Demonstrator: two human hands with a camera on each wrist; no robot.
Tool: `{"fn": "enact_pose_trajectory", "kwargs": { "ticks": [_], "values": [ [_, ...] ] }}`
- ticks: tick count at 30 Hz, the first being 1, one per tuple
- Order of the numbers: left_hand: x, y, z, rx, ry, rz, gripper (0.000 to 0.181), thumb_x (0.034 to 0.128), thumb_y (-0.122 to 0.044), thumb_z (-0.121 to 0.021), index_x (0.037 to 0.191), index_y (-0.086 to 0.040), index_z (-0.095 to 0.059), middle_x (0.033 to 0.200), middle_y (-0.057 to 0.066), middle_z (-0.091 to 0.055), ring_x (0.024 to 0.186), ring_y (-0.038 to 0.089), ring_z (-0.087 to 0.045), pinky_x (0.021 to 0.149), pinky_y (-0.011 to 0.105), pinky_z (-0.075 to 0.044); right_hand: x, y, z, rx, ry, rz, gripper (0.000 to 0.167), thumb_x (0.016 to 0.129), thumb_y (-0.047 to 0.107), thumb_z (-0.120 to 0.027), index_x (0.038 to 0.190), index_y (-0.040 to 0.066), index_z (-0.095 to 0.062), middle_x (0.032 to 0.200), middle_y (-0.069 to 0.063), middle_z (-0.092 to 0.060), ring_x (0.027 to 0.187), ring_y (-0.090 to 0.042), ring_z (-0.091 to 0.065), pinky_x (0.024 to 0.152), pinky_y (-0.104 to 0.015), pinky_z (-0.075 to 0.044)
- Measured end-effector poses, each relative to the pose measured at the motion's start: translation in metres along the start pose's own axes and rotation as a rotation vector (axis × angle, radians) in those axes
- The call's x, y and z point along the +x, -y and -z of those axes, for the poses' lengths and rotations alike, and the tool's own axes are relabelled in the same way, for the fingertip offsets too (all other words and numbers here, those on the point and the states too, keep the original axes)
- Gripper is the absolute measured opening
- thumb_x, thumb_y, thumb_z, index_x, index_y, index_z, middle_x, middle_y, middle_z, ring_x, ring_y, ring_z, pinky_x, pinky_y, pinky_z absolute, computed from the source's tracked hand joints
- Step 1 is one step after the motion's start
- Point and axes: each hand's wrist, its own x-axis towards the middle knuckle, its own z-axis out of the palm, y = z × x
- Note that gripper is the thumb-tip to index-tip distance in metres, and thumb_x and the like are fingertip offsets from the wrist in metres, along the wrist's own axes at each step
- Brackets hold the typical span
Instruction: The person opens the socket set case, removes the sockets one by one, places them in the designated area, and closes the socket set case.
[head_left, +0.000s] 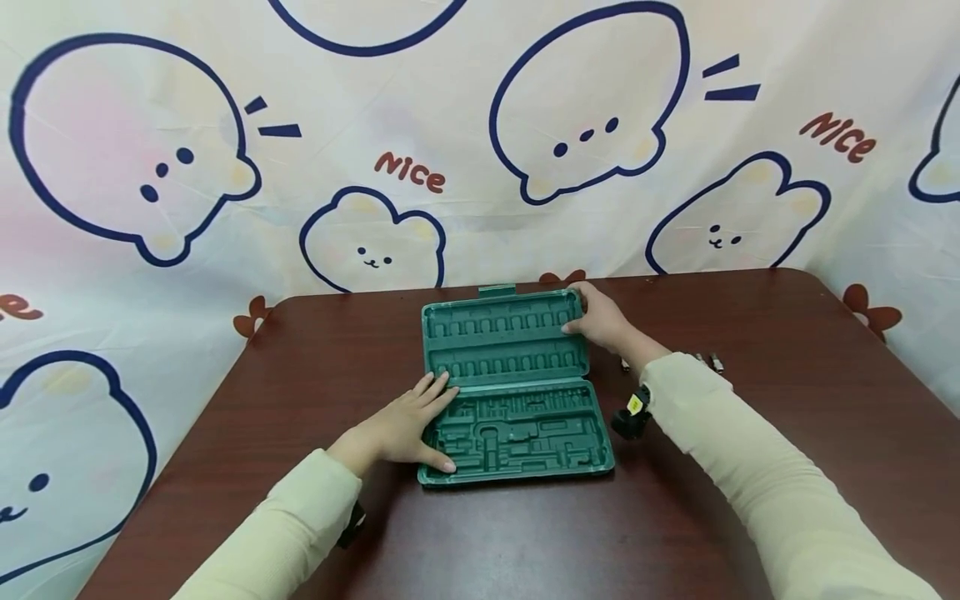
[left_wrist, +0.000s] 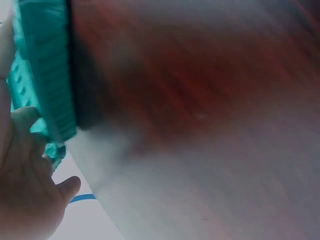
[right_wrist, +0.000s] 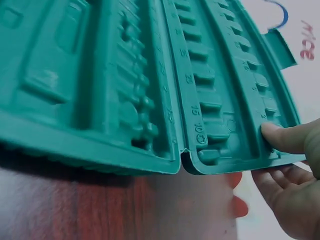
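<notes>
A green plastic socket-set case [head_left: 517, 433] lies unfolded on the table, its moulded recesses showing in both halves. My left hand [head_left: 405, 421] rests on the left edge of the case, fingers spread near the hinge and thumb over the near half. In the left wrist view this hand [left_wrist: 30, 175] is beside the case's side wall [left_wrist: 47, 70]. At the far half's right edge, my right hand [head_left: 603, 321] grips the lid. The right wrist view has its thumb [right_wrist: 287, 137] on the inner face of the lid [right_wrist: 225, 90] and the other fingers beneath.
Small metal pieces [head_left: 717, 363] lie on the brown table [head_left: 787, 400] to the right, partly behind the right forearm. A patterned cloth [head_left: 480, 117] hangs behind the table. The case's latch flap [head_left: 497, 291] sticks out at the far edge.
</notes>
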Motion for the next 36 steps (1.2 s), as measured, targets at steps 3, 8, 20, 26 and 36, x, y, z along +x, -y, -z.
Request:
{"fn": "enact_pose_trajectory", "kwargs": {
  "ticks": [3, 8, 20, 26, 36],
  "values": [
    [-0.003, -0.001, 0.005, -0.043, -0.01, -0.02, 0.095, 0.0672, -0.059, -0.06, 0.139, -0.013, -0.017, 0.144, 0.007, -0.002, 0.129, 0.028, 0.006, 0.097, 0.052, -0.013, -0.009, 0.004, 0.002, -0.092, -0.03, 0.045, 0.059, 0.081, 0.005, -0.06, 0.13, 0.01, -0.027, 0.117, -0.016, -0.042, 0.102, -0.03, -0.045, 0.078, -0.043, -0.04],
    [-0.01, 0.001, 0.016, -0.152, -0.086, -0.039, 0.077, 0.076, -0.049, -0.058, 0.135, -0.007, -0.03, 0.142, 0.01, -0.015, 0.129, 0.028, -0.006, 0.096, 0.051, -0.016, -0.025, 0.002, 0.003, -0.148, -0.083, 0.135, 0.055, 0.08, 0.008, -0.061, 0.126, 0.01, -0.03, 0.117, -0.014, -0.041, 0.101, -0.029, -0.046, 0.076, -0.042, -0.041],
    [-0.025, 0.004, 0.052, -0.422, -0.484, 0.144, 0.068, 0.0835, -0.048, -0.048, 0.137, -0.013, -0.025, 0.139, 0.008, -0.024, 0.125, 0.025, -0.022, 0.094, 0.049, -0.023, -0.06, 0.0, -0.002, -0.271, -0.208, 0.422, 0.044, 0.079, 0.006, -0.062, 0.116, 0.004, -0.037, 0.102, -0.011, -0.046, 0.074, -0.022, -0.046, 0.061, -0.033, -0.04],
    [-0.017, -0.006, 0.06, -0.478, -0.449, 0.057, 0.064, 0.085, -0.05, -0.043, 0.136, -0.016, -0.026, 0.139, 0.006, -0.023, 0.125, 0.023, -0.021, 0.095, 0.048, -0.022, -0.072, -0.001, -0.008, -0.316, -0.203, 0.49, 0.037, 0.078, 0.004, -0.063, 0.108, 0.005, -0.04, 0.092, -0.008, -0.049, 0.067, -0.018, -0.046, 0.054, -0.03, -0.039],
    [-0.027, -0.013, 0.058, -0.532, -0.34, 0.009, 0.043, 0.0864, -0.043, -0.046, 0.122, -0.019, -0.049, 0.121, 0.003, -0.049, 0.1, 0.019, -0.049, 0.081, 0.043, -0.039, -0.097, -0.01, -0.007, -0.391, -0.195, 0.669, 0.026, 0.075, 0.007, -0.067, 0.098, 0.006, -0.053, 0.093, -0.004, -0.053, 0.072, -0.013, -0.047, 0.06, -0.03, -0.041]
  ]
}}
